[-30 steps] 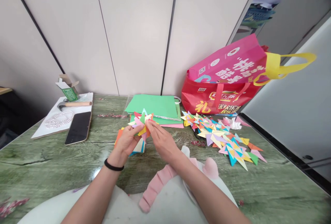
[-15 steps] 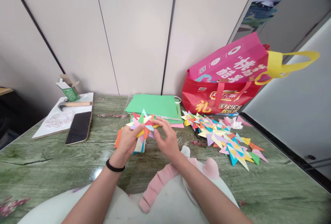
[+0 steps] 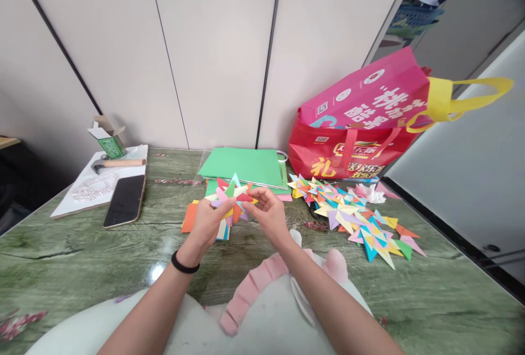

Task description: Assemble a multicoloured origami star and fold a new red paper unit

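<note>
I hold a many-coloured folded paper star (image 3: 232, 196) above the green marbled table (image 3: 82, 267). My left hand (image 3: 208, 223) grips its lower left side, thumb on top. On the star's right side my right hand (image 3: 266, 211) pinches a point between thumb and fingers. Under my hands lies a small stack of coloured paper squares (image 3: 197, 220). A black band sits on my left wrist.
Finished paper stars (image 3: 353, 218) are heaped at the right. Green paper sheets (image 3: 246, 166) lie behind the star. A red and pink shopping bag (image 3: 361, 125) stands at the back right. A phone (image 3: 125, 201), beads, hammer and small box rest on a white board at left.
The star has turned and shifted slightly right in my hands. My right hand moved from the star's middle to its right edge and now pinches a point.
</note>
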A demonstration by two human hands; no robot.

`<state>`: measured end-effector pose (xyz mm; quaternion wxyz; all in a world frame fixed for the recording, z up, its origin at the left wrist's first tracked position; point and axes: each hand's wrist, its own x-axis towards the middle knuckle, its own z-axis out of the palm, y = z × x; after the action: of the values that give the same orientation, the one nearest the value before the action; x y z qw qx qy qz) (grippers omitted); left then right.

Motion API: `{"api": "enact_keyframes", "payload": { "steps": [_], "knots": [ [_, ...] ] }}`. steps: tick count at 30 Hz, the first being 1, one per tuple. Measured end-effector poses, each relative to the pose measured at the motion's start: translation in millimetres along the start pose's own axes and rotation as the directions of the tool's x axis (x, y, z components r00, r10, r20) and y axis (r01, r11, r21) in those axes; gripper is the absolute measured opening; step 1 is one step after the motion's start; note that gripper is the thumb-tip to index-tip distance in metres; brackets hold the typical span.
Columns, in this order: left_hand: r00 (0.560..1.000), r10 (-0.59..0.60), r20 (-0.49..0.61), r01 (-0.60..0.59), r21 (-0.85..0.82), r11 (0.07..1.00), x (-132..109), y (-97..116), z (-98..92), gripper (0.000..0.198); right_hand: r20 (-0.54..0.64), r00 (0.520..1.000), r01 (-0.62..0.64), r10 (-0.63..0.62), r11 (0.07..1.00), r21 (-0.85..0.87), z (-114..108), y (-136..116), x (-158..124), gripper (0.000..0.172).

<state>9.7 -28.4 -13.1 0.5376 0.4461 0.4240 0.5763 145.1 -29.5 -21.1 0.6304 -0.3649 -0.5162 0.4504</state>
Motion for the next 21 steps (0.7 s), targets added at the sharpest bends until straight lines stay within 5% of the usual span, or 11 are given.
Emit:
{"api": "enact_keyframes", "payload": {
  "steps": [8, 17, 21],
  "knots": [
    [0.983, 0.184, -0.017, -0.169, 0.326, 0.93, 0.7, -3.4, -4.6, 0.027, -0.026, 0.999, 0.039, -0.041, 0.996, -0.08, -0.6, -2.0, -1.0, 0.021],
    [0.964, 0.262, 0.035, -0.248, 0.461, 0.852, -1.3, 1.3, -1.0, 0.026, -0.095, 0.989, 0.1, -0.114, 0.985, -0.139, -3.9, 4.5, 0.7, 0.013],
    [0.955, 0.294, 0.038, -0.274, 0.491, 0.827, -0.4, -0.6, -1.0, 0.024, -0.102, 0.972, 0.17, -0.213, 0.931, -0.323, -2.1, -2.9, -2.7, 0.012]
  ]
}}
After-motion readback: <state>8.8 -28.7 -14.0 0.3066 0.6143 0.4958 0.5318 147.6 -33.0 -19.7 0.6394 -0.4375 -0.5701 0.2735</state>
